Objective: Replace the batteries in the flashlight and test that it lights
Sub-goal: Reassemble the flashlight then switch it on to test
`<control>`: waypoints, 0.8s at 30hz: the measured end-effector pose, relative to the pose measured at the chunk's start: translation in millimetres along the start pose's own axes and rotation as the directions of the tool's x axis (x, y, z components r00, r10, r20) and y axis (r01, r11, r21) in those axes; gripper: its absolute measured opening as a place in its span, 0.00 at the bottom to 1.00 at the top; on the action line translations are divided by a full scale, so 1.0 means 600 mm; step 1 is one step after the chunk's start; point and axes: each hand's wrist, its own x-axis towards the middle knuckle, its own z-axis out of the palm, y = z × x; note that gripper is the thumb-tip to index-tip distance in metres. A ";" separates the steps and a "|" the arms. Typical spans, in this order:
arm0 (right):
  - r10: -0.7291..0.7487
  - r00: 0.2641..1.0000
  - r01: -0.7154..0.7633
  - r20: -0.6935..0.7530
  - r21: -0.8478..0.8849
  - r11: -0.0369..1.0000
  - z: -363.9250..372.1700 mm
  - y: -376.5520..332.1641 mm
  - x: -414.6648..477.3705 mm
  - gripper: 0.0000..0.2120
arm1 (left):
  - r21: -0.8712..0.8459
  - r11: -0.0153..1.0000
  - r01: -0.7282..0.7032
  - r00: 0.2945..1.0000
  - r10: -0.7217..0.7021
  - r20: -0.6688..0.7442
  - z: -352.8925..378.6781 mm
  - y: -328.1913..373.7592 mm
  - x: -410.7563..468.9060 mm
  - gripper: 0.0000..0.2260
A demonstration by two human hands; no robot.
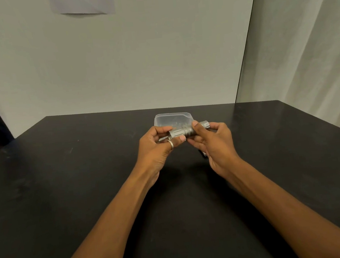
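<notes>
While both hands are on it, the flashlight (180, 134) sits level in the air above the black table (65, 182), just in front of a clear plastic tub (172, 117), well off the surface. Grip: the left hand (156, 149) wraps the wider fluted end, thumb across the front with a ring (170, 144) on it; the right hand (215, 145) pinches the narrower barrel, thumb on top, fingers underneath, far end poking out past the knuckles. Both hands clenched round the same flashlight, neither free

Looks like a twist grip either side of the knurled collar (188, 131). My guess is a section being unscrewed or screwed on, can't tell which. No gap visible at the joint, no batteries visible anywhere; tub contents too hazy to call

Handling read: metal body, rigid, won't flex or crush, probably some heft for its size. Smooth silver finish is likely slippery on the plain sections, so take hold on the flutes and knurling, one hand each side of the thread. Once it parts, hold it level or open end up, otherwise cells drop out and roll on that hard top. Lens is the fragile bit, don't knock it on the table

Small dark object (204, 154) on the table just under the right hand, partly hidden, can't identify. Thin sliver (162, 139) sticks out by the left fingers, maybe a clip or strap, unclear
</notes>
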 end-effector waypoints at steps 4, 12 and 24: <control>-0.013 1.000 0.013 -0.012 0.002 1.000 -0.001 -0.001 0.002 0.20 | -0.011 1.000 -0.007 1.000 0.007 0.004 -0.001 -0.002 0.000 0.18; -0.025 0.999 0.025 -0.028 0.010 1.000 -0.003 -0.005 0.002 0.20 | -0.034 0.999 -0.024 1.000 0.025 0.019 0.000 -0.004 0.000 0.18; -0.130 0.988 0.136 -0.083 0.074 0.988 -0.008 -0.029 0.005 0.17 | -0.729 0.636 0.251 0.966 -0.208 0.151 -0.054 0.034 0.013 0.47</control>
